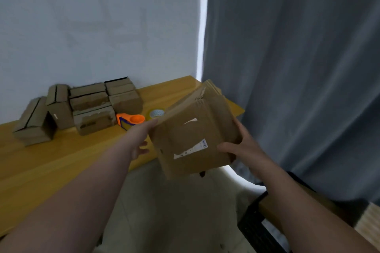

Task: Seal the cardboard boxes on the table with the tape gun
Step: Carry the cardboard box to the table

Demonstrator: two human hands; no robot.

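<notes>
A stack of flattened cardboard boxes [195, 129] hangs tilted in the air over the table's right end, with torn white label scraps on its near face. My left hand [141, 141] holds its left edge, fingers mostly hidden behind the cardboard. My right hand [238, 148] grips the right edge, thumb on the near face. An orange tape gun [130, 120] lies on the yellow wooden table [61, 160], just left of the stack. A roll of tape [156, 113] lies behind it, partly hidden by the cardboard.
Several made-up cardboard boxes [90, 104] are piled against the white wall at the table's back left, one with an open end [50, 127]. A grey curtain [298, 68] hangs on the right. A dark crate [255, 226] stands on the floor at lower right.
</notes>
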